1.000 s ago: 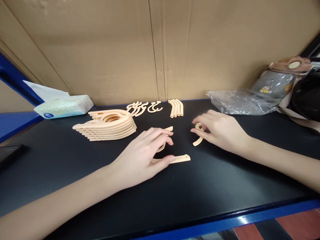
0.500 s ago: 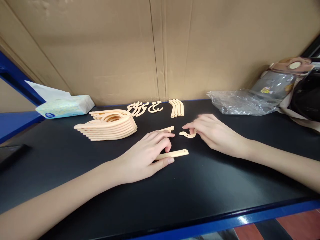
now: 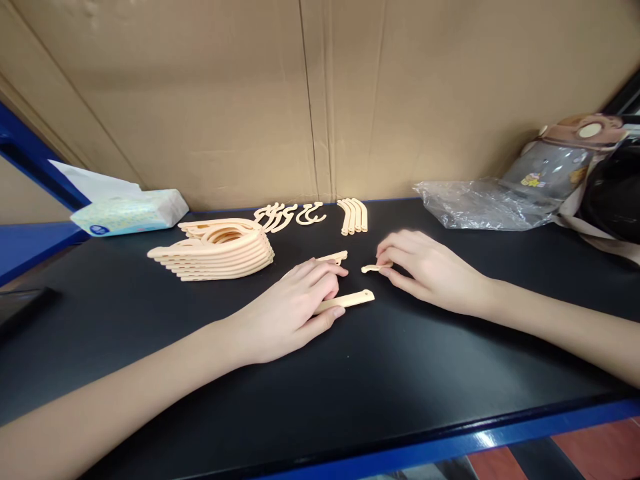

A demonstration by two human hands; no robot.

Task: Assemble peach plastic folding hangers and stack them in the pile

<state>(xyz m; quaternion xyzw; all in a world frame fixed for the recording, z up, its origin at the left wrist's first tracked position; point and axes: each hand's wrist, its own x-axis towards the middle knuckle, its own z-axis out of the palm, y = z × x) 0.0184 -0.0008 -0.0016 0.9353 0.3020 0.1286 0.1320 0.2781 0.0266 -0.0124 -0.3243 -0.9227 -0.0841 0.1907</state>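
Observation:
My left hand (image 3: 295, 310) rests low over the black table, its thumb and fingers closed around a cream plastic hanger arm (image 3: 356, 298) that sticks out to the right. Another cream piece (image 3: 334, 256) shows just beyond its fingertips; its rest is hidden under the hand. To the right, my right hand (image 3: 430, 270) pinches a small cream hanger hook (image 3: 370, 269) between thumb and fingers, with most of the hook covered. A small gap separates the hook from the pieces at my left hand.
A stack of cream hangers (image 3: 220, 260) lies left of my hands. Several loose hooks (image 3: 275, 217) and several curved hanger arms (image 3: 353, 217) lie at the back, before a cardboard wall (image 3: 225, 100). A tissue pack (image 3: 130, 212), plastic bag (image 3: 480, 203) and bottle (image 3: 550, 163) stand around.
The hook has turned in my right hand, which now covers more of it. The hanger arm in my left hand has shifted slightly away from me and tilted up at its right end.

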